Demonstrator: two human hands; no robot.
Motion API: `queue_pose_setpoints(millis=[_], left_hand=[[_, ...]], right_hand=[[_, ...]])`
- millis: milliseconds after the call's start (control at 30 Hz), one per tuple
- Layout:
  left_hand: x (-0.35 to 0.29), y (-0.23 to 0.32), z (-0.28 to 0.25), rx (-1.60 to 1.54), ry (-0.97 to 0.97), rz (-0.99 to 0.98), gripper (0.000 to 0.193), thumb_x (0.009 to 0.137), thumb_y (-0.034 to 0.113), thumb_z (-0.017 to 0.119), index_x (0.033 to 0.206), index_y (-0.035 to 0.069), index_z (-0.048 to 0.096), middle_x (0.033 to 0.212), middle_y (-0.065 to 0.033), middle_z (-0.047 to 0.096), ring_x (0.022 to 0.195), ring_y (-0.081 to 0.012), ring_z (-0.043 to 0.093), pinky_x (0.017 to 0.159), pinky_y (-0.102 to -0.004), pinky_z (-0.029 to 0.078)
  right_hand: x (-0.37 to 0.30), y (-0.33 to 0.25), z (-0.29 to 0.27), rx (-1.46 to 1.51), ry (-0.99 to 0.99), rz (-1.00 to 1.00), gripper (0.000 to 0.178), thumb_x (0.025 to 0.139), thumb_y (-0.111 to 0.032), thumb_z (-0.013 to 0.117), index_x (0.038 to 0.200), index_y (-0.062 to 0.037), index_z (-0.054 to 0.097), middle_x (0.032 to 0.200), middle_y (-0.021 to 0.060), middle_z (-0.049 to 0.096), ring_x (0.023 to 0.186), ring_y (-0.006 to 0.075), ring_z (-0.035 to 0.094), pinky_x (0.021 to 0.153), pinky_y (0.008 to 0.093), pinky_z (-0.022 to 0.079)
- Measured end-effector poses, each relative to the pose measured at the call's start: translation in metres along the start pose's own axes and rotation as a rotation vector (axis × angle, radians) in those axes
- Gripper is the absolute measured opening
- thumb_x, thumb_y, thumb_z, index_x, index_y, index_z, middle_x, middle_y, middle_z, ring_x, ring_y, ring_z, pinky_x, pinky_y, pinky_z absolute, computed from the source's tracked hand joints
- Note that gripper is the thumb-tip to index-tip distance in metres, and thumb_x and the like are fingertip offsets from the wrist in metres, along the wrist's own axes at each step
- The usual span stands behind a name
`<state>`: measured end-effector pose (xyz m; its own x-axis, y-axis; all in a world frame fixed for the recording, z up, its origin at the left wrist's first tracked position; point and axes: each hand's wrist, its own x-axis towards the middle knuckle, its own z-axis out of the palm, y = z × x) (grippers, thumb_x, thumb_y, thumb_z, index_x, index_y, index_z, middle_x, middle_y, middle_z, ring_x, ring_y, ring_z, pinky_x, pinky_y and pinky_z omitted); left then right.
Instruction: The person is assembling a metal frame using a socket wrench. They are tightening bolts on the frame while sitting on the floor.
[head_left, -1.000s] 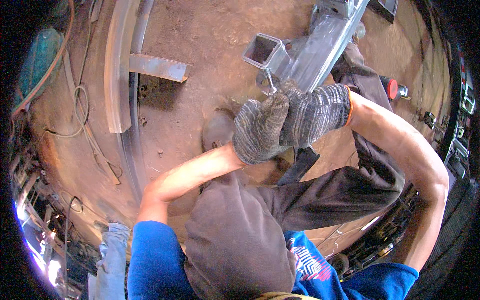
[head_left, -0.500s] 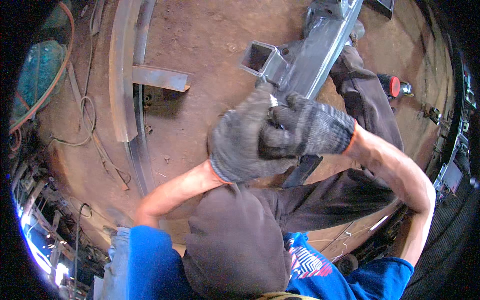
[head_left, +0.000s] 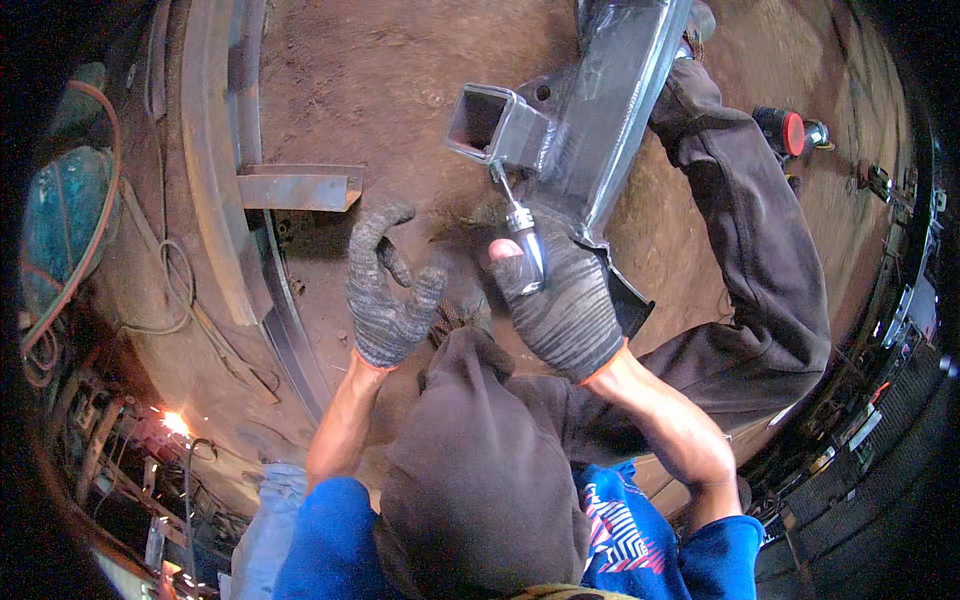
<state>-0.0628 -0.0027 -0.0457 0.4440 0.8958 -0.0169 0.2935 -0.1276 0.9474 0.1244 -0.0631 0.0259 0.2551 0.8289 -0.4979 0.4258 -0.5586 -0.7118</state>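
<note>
My left hand point(head_left: 392, 305), in a grey-striped knit glove, hangs just left of the workpiece. Its fingers are curled and apart from the thumb, with nothing between them. My right hand point(head_left: 572, 315), gloved alike with a bare thumb tip, is closed around a slim shiny hand tool point(head_left: 522, 226). That tool has a chrome collar and a thin rod pointing up at a short square tube point(head_left: 485, 122). The tube's open end faces left, and it is welded to the side of a grey steel beam point(head_left: 610, 130). The tool's lower body is hidden in my grip.
On the left lie a long rusty steel angle point(head_left: 215, 160) and a short angle piece point(head_left: 300, 188). Hoses and a teal cylinder point(head_left: 70, 215) stand beyond. A red-and-black round object point(head_left: 790, 132) lies at right. Sparks point(head_left: 176, 422) glow at lower left.
My hands were together at the beam's near end and have come apart. The left moved left and opened; the right now shows the tool upright in its grip.
</note>
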Motion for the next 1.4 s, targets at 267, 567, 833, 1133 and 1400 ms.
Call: queue_pose_setpoints(millis=[267, 567, 833, 1133, 1400], left_hand=[[0.0, -0.005, 0.008, -0.007, -0.025, -0.059, 0.049, 0.08, 0.017, 0.074, 0.122, 0.003, 0.053, 0.113, -0.0074, 0.059, 0.065, -0.0091, 0.044, 0.058, -0.0236, 0.042], [-0.007, -0.014, 0.008, -0.002, 0.003, -0.114, 0.045, 0.084, 0.016, 0.067, 0.124, 0.003, 0.051, 0.115, -0.0078, 0.058, 0.079, -0.0106, 0.048, 0.068, -0.0249, 0.042], [0.0, -0.02, 0.004, -0.015, 0.022, -0.038, 0.044, 0.082, 0.01, 0.069, 0.122, 0.003, 0.052, 0.113, -0.0062, 0.058, 0.069, -0.0084, 0.043, 0.062, -0.0225, 0.04], [0.003, -0.013, 0.001, -0.025, 0.045, -0.021, 0.041, 0.084, 0.013, 0.068, 0.121, 0.004, 0.052, 0.113, -0.0039, 0.059, 0.064, -0.0066, 0.037, 0.06, -0.0225, 0.038], [-0.003, -0.017, -0.001, -0.002, 0.071, -0.071, 0.039, 0.089, 0.017, 0.062, 0.124, 0.003, 0.05, 0.118, -0.0071, 0.057, 0.094, -0.0145, 0.046, 0.08, -0.0277, 0.04]], right_hand=[[0.002, -0.028, -0.023, -0.832, -0.189, 0.01, 0.035, 0.092, -0.035, 0.057, 0.095, -0.0001, 0.054, 0.067, 0.0222, 0.059, 0.059, 0.0389, 0.062, 0.049, 0.0464, 0.046], [0.0, -0.011, -0.017, -0.291, -0.099, 0.007, 0.048, 0.089, -0.039, 0.061, 0.111, 0.0021, 0.051, 0.077, 0.0211, 0.062, 0.069, 0.038, 0.064, 0.059, 0.045, 0.05], [-0.008, 0.008, -0.004, 0.131, 0.067, -0.105, 0.042, 0.092, -0.033, 0.057, 0.115, 0.0007, 0.051, 0.095, 0.0215, 0.059, 0.09, 0.0358, 0.059, 0.08, 0.0423, 0.047], [-0.002, -0.022, -0.036, -0.736, -0.239, -0.033, 0.048, 0.091, -0.037, 0.059, 0.112, 0.003, 0.044, 0.066, 0.0222, 0.06, 0.057, 0.0409, 0.061, 0.048, 0.0485, 0.045], [-0.015, 0.02, -0.001, 0.148, 0.109, -0.158, 0.05, 0.091, -0.038, 0.059, 0.122, 0.0006, 0.048, 0.099, 0.0149, 0.058, 0.093, 0.0249, 0.058, 0.079, 0.0379, 0.047]])
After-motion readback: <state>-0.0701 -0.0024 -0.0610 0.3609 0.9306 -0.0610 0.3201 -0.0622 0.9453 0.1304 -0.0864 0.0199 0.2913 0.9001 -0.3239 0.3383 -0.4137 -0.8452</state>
